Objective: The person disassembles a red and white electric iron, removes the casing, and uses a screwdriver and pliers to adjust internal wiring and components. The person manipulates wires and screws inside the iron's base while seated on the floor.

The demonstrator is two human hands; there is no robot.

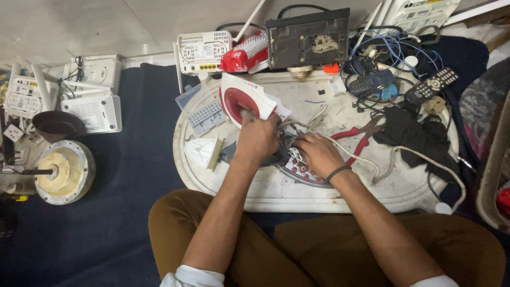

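Brown-trousered knees frame a white tray [223, 186] holding an opened clothes iron [297, 162]. Left hand [257, 139] grips its red-and-white housing [241, 101]; right hand [319, 154] pinches wiring on the soleplate, mid-repair, which likely calls for steady, careful fingers. Red pliers [358, 135] lie just beside.

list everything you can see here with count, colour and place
tray: one, white, oval, on the dark mat
iron base: one, dark metal, tray centre, under both hands
iron cover: one, red and white, tray top left
pliers: one, red handles, right of the hands
cord: one, whitish, tray right
black cloth: one, tray right
remotes: two, dark, top right
metal box: one, black, top centre
routers: several, white, left and top
round motor part: one, cream and grey, far left
left hand: grip on a tool at the iron
right hand: on the iron base, black wristband
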